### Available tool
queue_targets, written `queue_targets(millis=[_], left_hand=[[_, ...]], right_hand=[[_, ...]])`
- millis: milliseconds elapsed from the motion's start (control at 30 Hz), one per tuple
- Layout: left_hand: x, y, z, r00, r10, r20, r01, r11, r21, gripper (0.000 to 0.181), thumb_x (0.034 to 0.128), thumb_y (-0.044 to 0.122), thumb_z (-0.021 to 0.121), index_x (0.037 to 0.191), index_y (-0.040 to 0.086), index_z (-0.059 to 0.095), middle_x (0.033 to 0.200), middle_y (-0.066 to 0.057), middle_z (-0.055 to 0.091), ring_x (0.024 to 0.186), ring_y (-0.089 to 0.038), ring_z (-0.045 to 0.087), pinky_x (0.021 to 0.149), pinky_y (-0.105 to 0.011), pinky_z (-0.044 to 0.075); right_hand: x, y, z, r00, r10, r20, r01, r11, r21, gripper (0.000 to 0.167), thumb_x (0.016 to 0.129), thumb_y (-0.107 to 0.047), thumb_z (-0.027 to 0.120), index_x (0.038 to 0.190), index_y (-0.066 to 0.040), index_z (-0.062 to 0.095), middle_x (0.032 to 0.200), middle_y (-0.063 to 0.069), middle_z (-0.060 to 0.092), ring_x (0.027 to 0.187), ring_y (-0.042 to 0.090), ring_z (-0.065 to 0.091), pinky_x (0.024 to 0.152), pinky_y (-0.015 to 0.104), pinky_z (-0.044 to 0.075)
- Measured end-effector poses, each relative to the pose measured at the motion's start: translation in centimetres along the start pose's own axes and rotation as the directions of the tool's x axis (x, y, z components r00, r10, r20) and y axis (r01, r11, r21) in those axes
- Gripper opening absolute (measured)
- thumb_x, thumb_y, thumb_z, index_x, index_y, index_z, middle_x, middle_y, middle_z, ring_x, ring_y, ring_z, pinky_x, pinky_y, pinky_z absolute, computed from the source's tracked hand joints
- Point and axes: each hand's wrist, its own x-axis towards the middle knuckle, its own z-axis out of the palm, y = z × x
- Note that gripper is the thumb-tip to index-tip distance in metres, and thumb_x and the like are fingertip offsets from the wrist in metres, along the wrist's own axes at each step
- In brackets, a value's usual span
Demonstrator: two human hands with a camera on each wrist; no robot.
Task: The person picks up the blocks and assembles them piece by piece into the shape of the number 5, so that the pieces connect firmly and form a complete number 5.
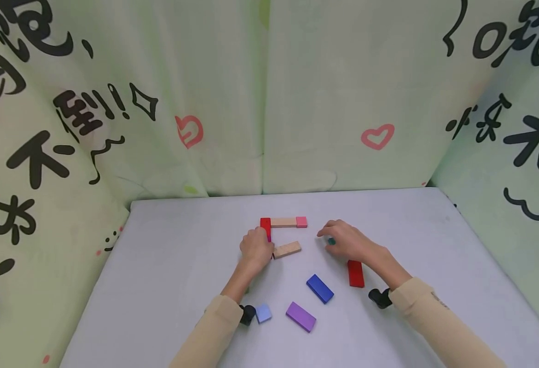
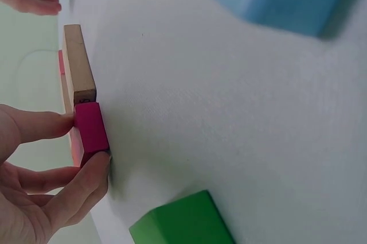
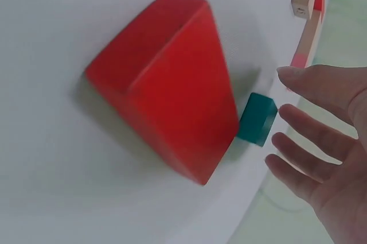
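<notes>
Here, left hand (image 1: 256, 249): gripping, thumb and fingertips pinching the magenta block (image 2: 92, 132) across its sides.
Right hand (image 1: 349, 240): fingers spread and loosely bent beside the teal block (image 3: 257, 119), not closed round it; whether a fingertip touches it I cannot tell.
Magenta block: on the surface (image 1: 182, 306), its end meeting or nearly meeting the angled plain wooden block (image 1: 287, 249).
Teal block: right of the layout, near the red block (image 1: 355, 274) by the right wrist.
Handling: both blocks look light, stiff and hard to break; the smooth painted faces might slide a little under dry fingertips.
Best hold: opposite flat sides, likely, with light pressure so that neighbouring blocks are not nudged.
Back row: a smaller red piece (image 1: 265, 223), a plain wooden bar (image 1: 284, 222) and a pink block (image 1: 301, 222), end to end.
Loose blocks: blue (image 1: 320, 289) and purple (image 1: 301, 317) toward the person, light blue (image 1: 263, 313) beside the left wrist camera (image 1: 248, 314), and green (image 2: 180, 221) below the left hand in its wrist view.
Containers: none visible; the blocks lie directly on the surface.
</notes>
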Motion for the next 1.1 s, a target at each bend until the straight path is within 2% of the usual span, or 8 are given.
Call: queue_targets(millis=[233, 767, 1100], left_hand=[[-0.1, 0.3, -0.2, 1.0, -0.008, 0.017, 0.008, 1.0, 0.002, 0.014, 0.0927, 0.007, 0.073, 0.09, -0.005, 0.066, 0.066, -0.01, 0.055, 0.055, -0.02, 0.052, 0.05, -0.027, 0.039], [0.0, 0.2, -0.2, 1.0, -0.022, 0.014, 0.022, 0.999, 0.032, 0.015, 0.0928, 0.009, 0.073, 0.088, -0.004, 0.067, 0.067, -0.009, 0.056, 0.057, -0.02, 0.052, 0.051, -0.029, 0.039], [0.0, 0.3, -0.2, 1.0, -0.021, 0.014, 0.021, 1.0, 0.023, 0.015, 0.0927, 0.008, 0.073, 0.09, -0.005, 0.067, 0.067, -0.009, 0.056, 0.057, -0.02, 0.053, 0.051, -0.028, 0.04]], right_hand=[[-0.6, 1.0, -0.2, 0.999, 0.032, 0.009, -0.032, 0.999, 0.007, 0.037, 0.087, -0.007, 0.079, 0.123, -0.003, 0.072, 0.123, 0.019, 0.067, 0.116, 0.037, 0.063, 0.091, 0.047, 0.059], [-1.2, 1.6, -0.2, 0.999, 0.031, 0.03, -0.032, 0.999, 0.019, 0.037, 0.087, -0.004, 0.078, 0.123, -0.001, 0.072, 0.121, 0.02, 0.067, 0.109, 0.034, 0.064, 0.092, 0.048, 0.058], [-1.2, 1.9, 0.3, 1.0, 0.02, 0.012, -0.021, 0.999, 0.038, 0.037, 0.087, -0.003, 0.079, 0.123, 0.0, 0.071, 0.121, 0.02, 0.068, 0.109, 0.034, 0.064, 0.094, 0.049, 0.058]])
